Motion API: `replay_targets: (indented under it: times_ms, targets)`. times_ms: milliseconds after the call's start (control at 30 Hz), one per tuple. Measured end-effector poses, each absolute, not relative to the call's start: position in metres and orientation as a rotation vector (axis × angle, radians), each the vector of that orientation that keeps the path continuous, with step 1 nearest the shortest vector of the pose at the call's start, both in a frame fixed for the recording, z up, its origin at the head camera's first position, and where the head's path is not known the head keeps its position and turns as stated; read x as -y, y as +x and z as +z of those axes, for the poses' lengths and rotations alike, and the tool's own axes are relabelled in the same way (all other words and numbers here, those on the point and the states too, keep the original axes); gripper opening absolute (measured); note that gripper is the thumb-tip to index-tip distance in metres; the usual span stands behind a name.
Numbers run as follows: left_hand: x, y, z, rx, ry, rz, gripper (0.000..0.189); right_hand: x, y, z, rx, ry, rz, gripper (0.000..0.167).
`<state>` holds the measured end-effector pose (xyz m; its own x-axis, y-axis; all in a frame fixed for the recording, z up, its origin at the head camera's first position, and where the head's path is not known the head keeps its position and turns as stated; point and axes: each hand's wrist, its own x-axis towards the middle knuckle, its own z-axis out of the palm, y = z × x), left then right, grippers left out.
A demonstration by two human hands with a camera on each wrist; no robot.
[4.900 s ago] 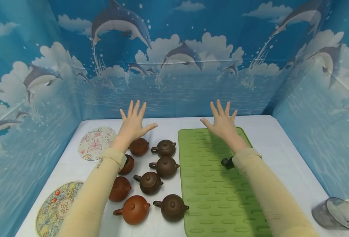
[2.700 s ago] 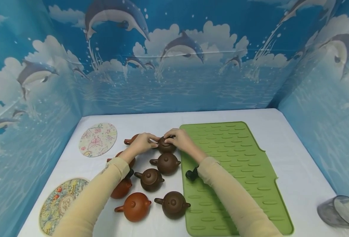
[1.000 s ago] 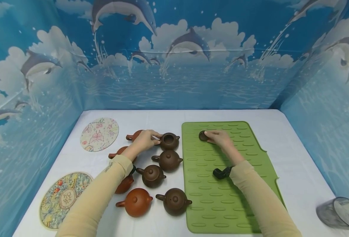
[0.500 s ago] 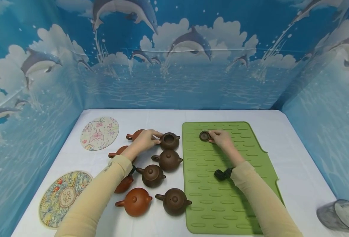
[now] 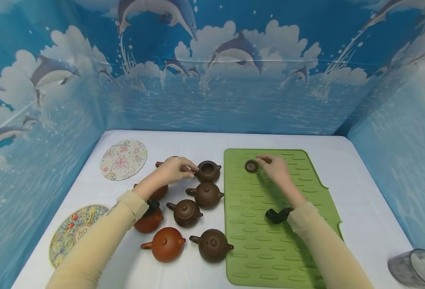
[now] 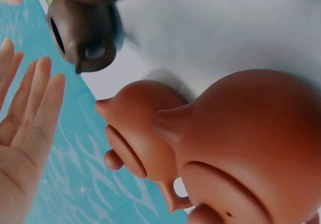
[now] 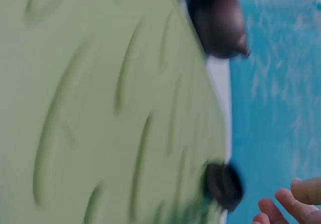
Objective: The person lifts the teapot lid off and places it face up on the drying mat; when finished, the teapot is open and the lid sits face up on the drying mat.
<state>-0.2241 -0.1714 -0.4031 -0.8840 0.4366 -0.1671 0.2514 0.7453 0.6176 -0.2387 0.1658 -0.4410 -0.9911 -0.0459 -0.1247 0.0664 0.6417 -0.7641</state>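
Along the near edge of the desk [image 5: 360,188], an orange teapot [image 5: 167,245] and a dark brown teapot [image 5: 214,245] stand side by side, lids on, the brown one's spout reaching over the left edge of the green mat [image 5: 255,257]. A smoky glass [image 5: 411,267] is at the near right corner; a patterned round mat [image 5: 64,237] lies by the left edge, partly under the sleeve.

Farther in, two more brown teapots, one [image 5: 186,214] and then another [image 5: 208,195], keep their lids; reddish teapots [image 5: 149,220] beside them are partly hidden by the left arm.

Beyond these stands the open teapot [image 5: 212,176], its mouth bare. The left hand [image 5: 172,170] is just beside its handle, grip loose, fingers out and holding nothing.

The lid [image 5: 251,166] lies hollow side up near the mat's far left corner. The right hand [image 5: 275,168] pinched it half a second ago; now that grip is open, fingertips just beside it. I judge the setting-down finished, as pot and lid rest apart, both unheld.

Toward the far left corner lies a pale round mat [image 5: 123,160]; past the far edge hangs a dolphin curtain [image 5: 212,104].
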Motion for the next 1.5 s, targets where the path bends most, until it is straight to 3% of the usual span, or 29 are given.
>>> replay_targets:
  times_ms: [367,933,1333,1500]
  targets:
    - [0.175,-0.202,-0.409,-2.482,0.547,0.895,0.035,-0.110,-0.206,-0.422,-2.579,-0.396,-1.349,0.031]
    - [0.160,-0.212,-0.424,-2.495,0.519,0.729,0.037,-0.056,-0.194,-0.438,-2.653,-0.953,-1.089,0.019]
    - [0.155,-0.212,-0.421,-2.508,0.487,0.714,0.035,-0.056,-0.193,-0.440,-2.754,-1.059,-1.030,0.015]
    - [0.155,-0.212,-0.422,-2.529,0.487,0.703,0.035,-0.062,-0.194,-0.447,-2.606,-0.919,-1.283,0.017]
